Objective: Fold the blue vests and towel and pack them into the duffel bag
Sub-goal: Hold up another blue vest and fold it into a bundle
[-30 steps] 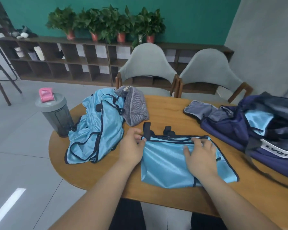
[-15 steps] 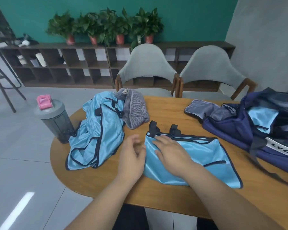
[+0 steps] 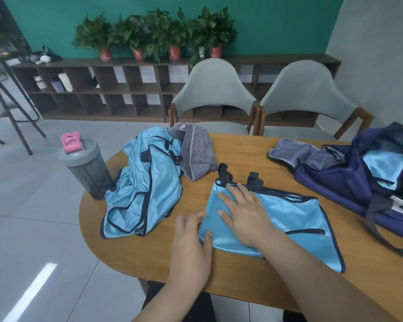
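Note:
A folded light-blue vest with dark trim lies flat in front of me on the wooden table. My right hand lies flat on its left part, fingers spread. My left hand pinches the vest's lower-left corner between thumb and fingers. A crumpled pile of blue vests sits at the table's left. A grey striped towel leans against that pile. The navy duffel bag stands unzipped at the right, with blue fabric showing inside.
A grey shaker bottle with a pink cap stands at the table's left edge. Two grey chairs face me across the table. Behind them runs a low shelf unit topped with potted plants.
My right hand slid from the vest's right side across to its left part. My left hand dropped from the upper-left corner to the lower-left corner.

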Action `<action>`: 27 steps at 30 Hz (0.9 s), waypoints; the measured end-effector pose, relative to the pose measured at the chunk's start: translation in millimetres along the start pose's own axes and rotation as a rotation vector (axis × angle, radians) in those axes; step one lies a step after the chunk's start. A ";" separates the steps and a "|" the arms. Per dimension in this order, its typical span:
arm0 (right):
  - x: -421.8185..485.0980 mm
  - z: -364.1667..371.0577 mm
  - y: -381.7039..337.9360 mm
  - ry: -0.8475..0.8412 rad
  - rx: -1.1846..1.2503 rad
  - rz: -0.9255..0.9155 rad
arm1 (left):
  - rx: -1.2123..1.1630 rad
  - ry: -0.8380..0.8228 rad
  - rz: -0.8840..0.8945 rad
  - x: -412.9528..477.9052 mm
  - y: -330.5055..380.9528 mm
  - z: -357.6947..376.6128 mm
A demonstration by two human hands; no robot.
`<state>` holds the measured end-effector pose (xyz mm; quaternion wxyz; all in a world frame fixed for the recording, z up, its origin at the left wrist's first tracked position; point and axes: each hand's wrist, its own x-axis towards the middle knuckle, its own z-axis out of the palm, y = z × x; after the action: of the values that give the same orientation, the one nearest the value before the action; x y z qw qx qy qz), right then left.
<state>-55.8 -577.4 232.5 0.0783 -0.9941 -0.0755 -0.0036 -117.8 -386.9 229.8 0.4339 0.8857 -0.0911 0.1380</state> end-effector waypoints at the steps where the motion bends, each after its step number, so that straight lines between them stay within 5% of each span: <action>1: -0.3 0.8 1.1 0.000 0.001 0.002 | 0.019 0.009 0.003 -2.6 1.3 0.1; 9: -1.0 -4.4 2.8 -0.037 0.027 -0.025 | 0.242 0.002 0.062 -0.7 6.5 -3.4; 13: -10.1 -14.4 10.3 0.096 0.156 -0.049 | 0.221 0.019 0.197 31.3 27.6 -0.4; 18: -30.1 -15.3 48.4 0.264 0.103 0.083 | 0.219 -0.288 0.387 86.9 34.2 37.8; 22: -50.6 -16.9 90.5 0.052 0.018 0.063 | 0.501 -0.547 0.410 103.1 13.1 60.4; 27: -57.3 -28.4 128.3 -0.061 -0.080 0.192 | 0.687 -0.638 0.411 104.7 13.5 64.2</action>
<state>-93.0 -715.7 239.6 0.0360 -0.9987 0.0179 0.0313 -12.1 -450.4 236.1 0.0322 0.9390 -0.3408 -0.0347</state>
